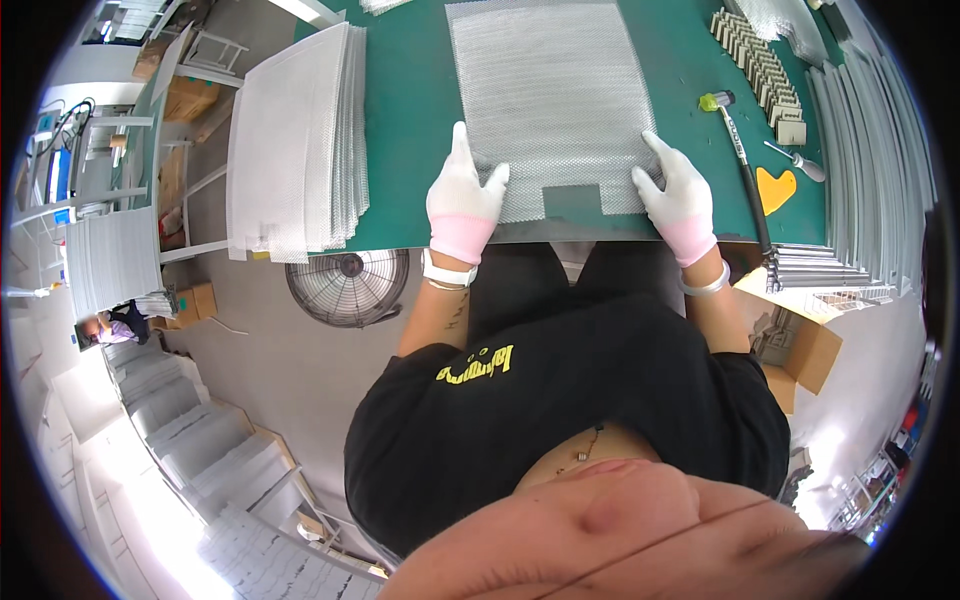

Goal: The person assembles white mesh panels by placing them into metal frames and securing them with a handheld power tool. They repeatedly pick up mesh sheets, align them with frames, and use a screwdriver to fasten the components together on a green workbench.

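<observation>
Inspector A: Count: one silver expanded-metal mesh sheet [548,100] flat on the green table mat [410,100]; one stack of like mesh sheets [295,140] at the left; one hammer with a yellow-green head [735,135]; one row of small grey blocks [760,65].

Inspector B: Fingers? Containers?

Inspector A: Left hand [463,195] and right hand [675,190], white-gloved, lie flat with fingers spread on the sheet's near corners, pressing, not clenched; one open cardboard box [800,350] at the right, contents unclear.

Bright, even overhead light; soft shadows. Glare washes out the floor [170,520] at lower left and lower right. Fisheye bends edges toward a dark rim; the near chin blurs.
</observation>
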### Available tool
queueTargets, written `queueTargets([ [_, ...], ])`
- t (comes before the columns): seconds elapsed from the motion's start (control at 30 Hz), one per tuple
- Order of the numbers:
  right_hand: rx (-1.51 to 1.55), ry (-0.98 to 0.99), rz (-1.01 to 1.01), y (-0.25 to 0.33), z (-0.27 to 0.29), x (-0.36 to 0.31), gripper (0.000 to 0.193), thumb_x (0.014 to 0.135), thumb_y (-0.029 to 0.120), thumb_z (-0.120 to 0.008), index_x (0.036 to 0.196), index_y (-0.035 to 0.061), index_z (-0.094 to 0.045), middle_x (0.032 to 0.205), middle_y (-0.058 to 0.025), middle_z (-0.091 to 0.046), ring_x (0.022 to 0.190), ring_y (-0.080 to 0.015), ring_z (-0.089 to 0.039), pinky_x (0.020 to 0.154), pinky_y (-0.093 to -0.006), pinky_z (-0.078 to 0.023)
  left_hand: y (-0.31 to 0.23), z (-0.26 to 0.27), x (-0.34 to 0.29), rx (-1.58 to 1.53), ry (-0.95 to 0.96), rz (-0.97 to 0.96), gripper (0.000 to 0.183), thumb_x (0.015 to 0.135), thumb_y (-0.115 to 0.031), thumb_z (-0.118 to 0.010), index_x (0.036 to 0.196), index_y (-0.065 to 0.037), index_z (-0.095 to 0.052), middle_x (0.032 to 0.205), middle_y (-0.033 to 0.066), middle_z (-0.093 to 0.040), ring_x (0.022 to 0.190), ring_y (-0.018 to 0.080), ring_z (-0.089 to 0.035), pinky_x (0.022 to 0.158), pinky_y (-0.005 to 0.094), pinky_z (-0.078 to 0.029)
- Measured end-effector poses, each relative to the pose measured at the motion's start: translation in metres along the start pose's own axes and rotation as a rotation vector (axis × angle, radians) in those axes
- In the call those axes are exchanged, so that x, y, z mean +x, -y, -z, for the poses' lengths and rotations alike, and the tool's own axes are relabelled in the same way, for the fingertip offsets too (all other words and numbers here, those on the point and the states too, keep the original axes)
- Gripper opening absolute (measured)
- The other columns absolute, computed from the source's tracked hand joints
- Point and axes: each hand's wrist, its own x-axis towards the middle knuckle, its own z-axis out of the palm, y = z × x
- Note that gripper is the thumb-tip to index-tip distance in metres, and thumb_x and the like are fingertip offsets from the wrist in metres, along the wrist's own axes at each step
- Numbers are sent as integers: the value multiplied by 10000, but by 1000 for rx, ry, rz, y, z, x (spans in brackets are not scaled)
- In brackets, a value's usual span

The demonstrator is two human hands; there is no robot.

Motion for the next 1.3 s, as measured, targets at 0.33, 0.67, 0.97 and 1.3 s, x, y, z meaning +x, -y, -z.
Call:
queueTargets([
  [0.33,-61,45,32,-4,0,4,452,850,215,-705,1273,89,-605,934,-127,-640,831,-309,-645,754,-384,-533,-1,4,5,-1,125,109,823,831,-353,-733,1460,36,-370,1235,240,-619,1090,354,-632,927,395,-511],
  [0.67,-185,197,111,-39,61,76,365,871,382,-645,1106,107,-692,974,-168,-659,952,-359,-638,861,-422,-519,14,9,24,161,99,-142,700,777,-384,-752,1383,-119,-524,1485,210,-394,1307,416,-430,1093,507,-353],
  [0.97,-542,117,-373,-221,149,272,956,753,713,-670,1430,61,-499,1423,-241,-516,1342,-365,-481,1130,-415,-358,6,10,26,69,-163,-311,676,786,-376,-745,1362,-83,-549,1531,307,-257,1393,497,-265,1155,581,-201],
  [1.3,278,-663,-93,-163,162,226,476,955,191,-650,1373,31,-491,1032,-41,-616,857,-126,-599,728,-264,-508,-27,4,40,-561,119,-413,558,902,-257,-672,1372,-7,-507,1508,261,-356,1389,375,-391,1148,444,-317],
])
